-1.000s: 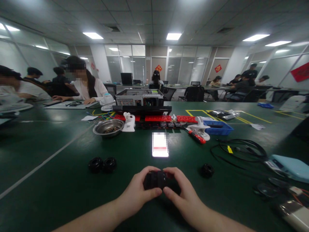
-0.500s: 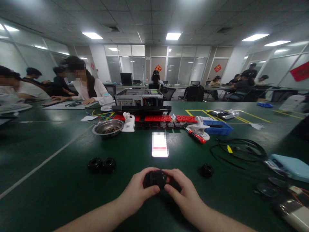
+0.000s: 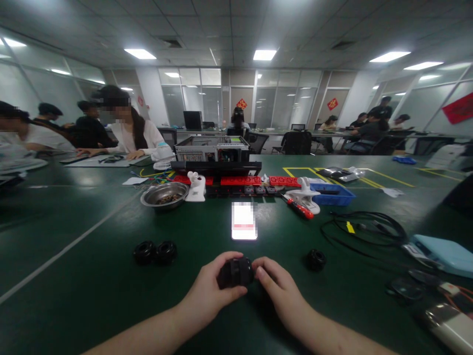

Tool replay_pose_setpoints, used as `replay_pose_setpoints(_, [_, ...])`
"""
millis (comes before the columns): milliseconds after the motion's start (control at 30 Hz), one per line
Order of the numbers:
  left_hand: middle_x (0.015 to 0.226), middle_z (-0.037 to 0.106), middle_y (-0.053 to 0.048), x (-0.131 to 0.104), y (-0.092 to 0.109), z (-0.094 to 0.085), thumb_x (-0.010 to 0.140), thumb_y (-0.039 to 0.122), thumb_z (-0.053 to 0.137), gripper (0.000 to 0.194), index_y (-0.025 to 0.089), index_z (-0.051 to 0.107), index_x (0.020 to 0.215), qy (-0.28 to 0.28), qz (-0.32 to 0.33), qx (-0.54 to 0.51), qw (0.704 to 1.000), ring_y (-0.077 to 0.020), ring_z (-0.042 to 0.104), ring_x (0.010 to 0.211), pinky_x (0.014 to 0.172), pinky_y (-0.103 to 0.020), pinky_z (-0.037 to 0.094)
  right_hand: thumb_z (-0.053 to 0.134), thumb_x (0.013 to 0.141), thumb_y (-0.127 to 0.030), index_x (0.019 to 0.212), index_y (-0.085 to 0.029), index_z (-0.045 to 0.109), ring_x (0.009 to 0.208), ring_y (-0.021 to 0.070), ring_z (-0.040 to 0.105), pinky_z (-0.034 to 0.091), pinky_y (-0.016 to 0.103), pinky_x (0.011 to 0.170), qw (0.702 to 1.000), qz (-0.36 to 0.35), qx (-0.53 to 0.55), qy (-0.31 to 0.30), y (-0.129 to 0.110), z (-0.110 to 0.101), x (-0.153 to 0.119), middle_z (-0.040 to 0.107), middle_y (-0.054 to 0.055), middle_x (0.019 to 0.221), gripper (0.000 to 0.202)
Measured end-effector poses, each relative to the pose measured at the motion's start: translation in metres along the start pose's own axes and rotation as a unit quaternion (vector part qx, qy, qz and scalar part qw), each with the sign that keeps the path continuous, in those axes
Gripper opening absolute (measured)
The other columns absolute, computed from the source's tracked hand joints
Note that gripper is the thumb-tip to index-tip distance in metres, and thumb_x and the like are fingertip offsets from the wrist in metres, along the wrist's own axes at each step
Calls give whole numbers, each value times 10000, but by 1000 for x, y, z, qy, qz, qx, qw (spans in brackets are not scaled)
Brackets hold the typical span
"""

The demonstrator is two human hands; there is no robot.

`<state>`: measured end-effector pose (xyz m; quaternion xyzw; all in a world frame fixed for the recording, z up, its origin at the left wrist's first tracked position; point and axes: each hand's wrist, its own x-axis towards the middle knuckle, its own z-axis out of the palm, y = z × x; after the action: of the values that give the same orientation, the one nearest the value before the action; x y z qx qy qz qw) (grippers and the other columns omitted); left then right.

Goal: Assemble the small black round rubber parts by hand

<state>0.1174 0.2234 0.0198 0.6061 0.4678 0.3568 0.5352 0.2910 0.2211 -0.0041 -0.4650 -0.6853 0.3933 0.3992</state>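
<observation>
Left hand [image 3: 210, 291] grips the black part [image 3: 235, 272], right hand [image 3: 281, 291] fingertips touching it, bare table [image 3: 92, 276] around.

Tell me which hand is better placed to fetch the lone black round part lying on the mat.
Right. The right hand lies nearer the lone black part, and only its fingertips touch the black cylinder. The left hand wraps that cylinder.
</observation>
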Motion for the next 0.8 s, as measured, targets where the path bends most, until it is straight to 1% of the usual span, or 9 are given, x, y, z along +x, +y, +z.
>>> replay_pose_setpoints(133, [1019, 580, -35, 1, -1, 1, 585, 151, 657, 476, 208, 509, 1035, -11, 7, 19, 1000, -201, 541, 942, 831, -321, 415, 399, 819, -465, 754, -152, 554, 681, 159, 471, 382, 269, 619, 999, 0, -35, -14, 0, 0, 2, 509, 30, 707, 355])
replay_pose_setpoints(267, [1045, 580, -37, -1, 0, -1, 583, 165, 669, 515, 210, 506, 1070, -28, 7, 25, 999, -204, 534, 965, 852, -322, 402, 453, 793, -418, 721, -147, 536, 666, 155, 471, 386, 265, 610, 1000, 6, -22, -14, 2, 1, 3, 509, 26, 689, 292])
replay_pose_setpoints(333, [1047, 585, -49, -1, 1, -2, 601, 204, 670, 505, 197, 503, 1078, -40, 8, 17, 999, -210, 534, 968, 856, -329, 397, 482, 785, -369, 764, -149, 547, 683, 155, 482, 394, 265, 623, 1000, 1, -14, -15, 2, 1, 2, 525, 28, 716, 230])
replay_pose_setpoints(400, [1010, 599, -64, -1, 0, -5, 637, 285, 655, 449, 170, 521, 1050, -45, 27, 4, 999, -219, 539, 952, 845, -335, 398, 508, 782, -319, 862, -158, 564, 720, 158, 494, 403, 273, 658, 999, -24, -16, -18, 0, -1, 0, 536, 34, 764, 188])
replay_pose_setpoints(467, [933, 614, -73, 1, -4, -6, 663, 384, 621, 414, 141, 545, 990, -47, 46, -11, 998, -221, 557, 884, 795, -333, 417, 522, 784, -284, 996, -180, 553, 766, 165, 499, 406, 287, 700, 997, -67, -33, -21, -3, -3, -2, 538, 38, 806, 238])
replay_pose_setpoints(533, [859, 614, -69, 3, -9, -7, 669, 459, 590, 437, 127, 546, 949, -55, 45, -39, 997, -203, 574, 770, 710, -319, 442, 521, 791, -264, 1107, -208, 510, 816, 172, 498, 406, 300, 737, 992, -108, -51, -30, -6, -4, -4, 536, 44, 853, 322])
replay_pose_setpoints(600, [823, 606, -58, 4, -13, -7, 670, 475, 583, 445, 128, 534, 944, -61, 38, -59, 996, -182, 574, 697, 647, -301, 452, 519, 791, -258, 1154, -227, 477, 863, 177, 494, 406, 310, 769, 990, -126, -55, -32, -7, -5, -5, 531, 51, 912, 367])
replay_pose_setpoints(700, [875, 604, -55, 3, -12, -6, 660, 391, 627, 394, 147, 536, 956, -33, 47, -23, 998, -196, 573, 788, 699, -299, 446, 505, 790, -295, 1169, -205, 443, 885, 183, 494, 404, 328, 796, 995, -90, -32, -8, -4, -4, -4, 523, 60, 951, 395])
replay_pose_setpoints(800, [958, 604, -50, 0, -6, -4, 628, 276, 666, 415, 178, 525, 1005, -10, 40, 23, 999, -208, 561, 885, 775, -311, 433, 435, 817, -370, 1053, -164, 497, 855, 189, 503, 407, 333, 778, 1000, -26, -8, 12, 0, -3, -2, 536, 62, 898, 319])
